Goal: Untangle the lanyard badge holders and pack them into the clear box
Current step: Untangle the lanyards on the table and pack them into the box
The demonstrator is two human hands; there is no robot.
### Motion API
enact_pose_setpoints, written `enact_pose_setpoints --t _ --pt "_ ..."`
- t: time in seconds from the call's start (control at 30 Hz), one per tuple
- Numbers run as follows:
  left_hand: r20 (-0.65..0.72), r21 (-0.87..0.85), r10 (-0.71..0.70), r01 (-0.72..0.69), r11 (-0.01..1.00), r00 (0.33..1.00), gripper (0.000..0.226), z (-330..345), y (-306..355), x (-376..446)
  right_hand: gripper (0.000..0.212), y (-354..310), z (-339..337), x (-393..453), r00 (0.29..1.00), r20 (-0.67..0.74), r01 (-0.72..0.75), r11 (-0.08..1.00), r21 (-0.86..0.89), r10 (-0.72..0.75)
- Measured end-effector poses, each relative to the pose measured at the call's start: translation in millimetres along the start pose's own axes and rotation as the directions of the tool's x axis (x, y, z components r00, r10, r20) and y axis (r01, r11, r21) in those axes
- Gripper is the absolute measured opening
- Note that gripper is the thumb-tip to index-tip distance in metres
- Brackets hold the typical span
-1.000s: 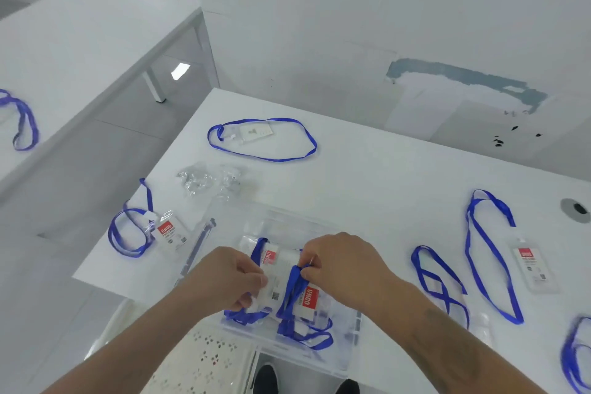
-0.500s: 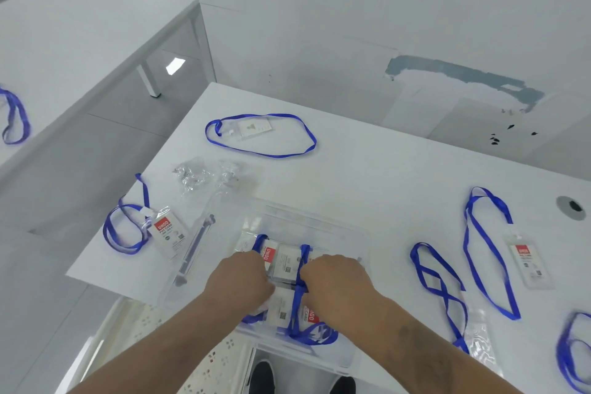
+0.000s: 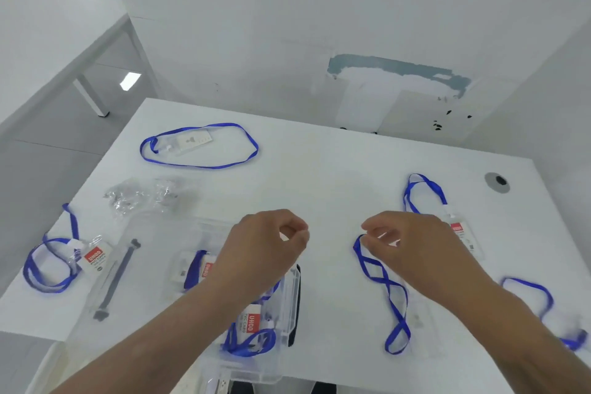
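A clear box (image 3: 293, 293) stands at the table's near edge and holds several blue lanyards with red-and-white badge cards (image 3: 251, 323). My left hand (image 3: 265, 249) hovers over the box with thumb and fingers curled together, holding nothing. My right hand (image 3: 412, 243) is to the right of the box. Its fingertips are at the top loop of a twisted blue lanyard (image 3: 388, 289) that lies flat on the table. I cannot tell whether they pinch it. More lanyard badge holders lie at the back left (image 3: 198, 145), at the left edge (image 3: 60, 261), at the right (image 3: 427, 190) and at the far right (image 3: 543, 296).
The box's clear lid with a grey latch (image 3: 116, 278) lies to the left of the box. Crumpled plastic wrappers (image 3: 144, 195) sit behind it. A cable hole (image 3: 497, 182) is at the table's back right. A second white table (image 3: 48, 35) stands to the left across a gap.
Both hands have lifted out of the box, leaving the lanyards inside. The left hand rose above the box. The right hand moved right to the twisted lanyard.
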State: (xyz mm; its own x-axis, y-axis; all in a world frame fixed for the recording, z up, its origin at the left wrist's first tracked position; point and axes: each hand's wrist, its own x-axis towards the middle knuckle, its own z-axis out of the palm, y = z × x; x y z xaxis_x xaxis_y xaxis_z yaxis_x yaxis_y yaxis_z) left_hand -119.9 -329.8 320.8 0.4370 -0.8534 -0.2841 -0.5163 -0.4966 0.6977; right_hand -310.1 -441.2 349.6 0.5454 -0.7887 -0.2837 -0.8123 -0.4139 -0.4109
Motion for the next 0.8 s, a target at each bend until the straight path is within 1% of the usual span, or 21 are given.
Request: enact_pose_setpoints --t 0.1,0.2,0.27,0.33,0.47,0.57,0.67,0.73,0.8 --pt "0.012 -0.029 0.055 -0.054 0.998 0.998 0.015 21.4 24.7 9.0 0.019 32.6 -10.7 -2.5 0.998 -0.055 -0.041 0.999 0.014 0.041" --pt "0.058 -0.017 0.093 -0.092 0.996 0.994 0.021 49.1 43.7 13.8 0.023 68.6 -11.0 -6.2 0.993 -0.076 -0.086 0.996 0.010 0.087" --pt "0.105 0.016 0.103 -0.105 0.994 0.989 0.026 69.5 52.8 15.5 0.024 93.2 -7.1 -7.8 0.989 -0.069 -0.128 0.992 0.001 0.127" --pt "0.171 0.066 0.101 -0.114 0.991 0.980 0.032 93.8 59.9 16.5 0.027 117.7 0.6 -11.6 0.984 -0.028 -0.177 0.984 -0.016 0.177" --pt "0.295 0.128 0.056 -0.098 0.987 0.954 0.037 143.8 61.6 16.1 0.039 160.1 36.2 -19.3 0.955 0.119 -0.265 0.962 -0.058 0.270" --pt "0.375 0.186 -0.009 -0.066 0.980 0.927 0.040 185.4 57.7 14.8 0.052 186.6 65.8 -23.7 0.925 0.184 -0.329 0.943 -0.044 0.332" --pt "0.411 0.217 -0.082 -0.010 0.976 0.908 0.041 223.1 52.4 17.6 0.068 201.9 88.6 -20.3 0.907 0.203 -0.372 0.928 -0.023 0.369" --pt "0.423 0.221 -0.123 0.029 0.975 0.898 0.043 240.2 48.9 19.5 0.076 204.6 100.4 -16.0 0.910 0.182 -0.373 0.927 -0.030 0.372" --pt "0.433 0.228 -0.157 0.061 0.972 0.888 0.046 253.0 46.3 20.7 0.079 205.1 108.2 -12.8 0.919 0.144 -0.366 0.930 -0.025 0.366"
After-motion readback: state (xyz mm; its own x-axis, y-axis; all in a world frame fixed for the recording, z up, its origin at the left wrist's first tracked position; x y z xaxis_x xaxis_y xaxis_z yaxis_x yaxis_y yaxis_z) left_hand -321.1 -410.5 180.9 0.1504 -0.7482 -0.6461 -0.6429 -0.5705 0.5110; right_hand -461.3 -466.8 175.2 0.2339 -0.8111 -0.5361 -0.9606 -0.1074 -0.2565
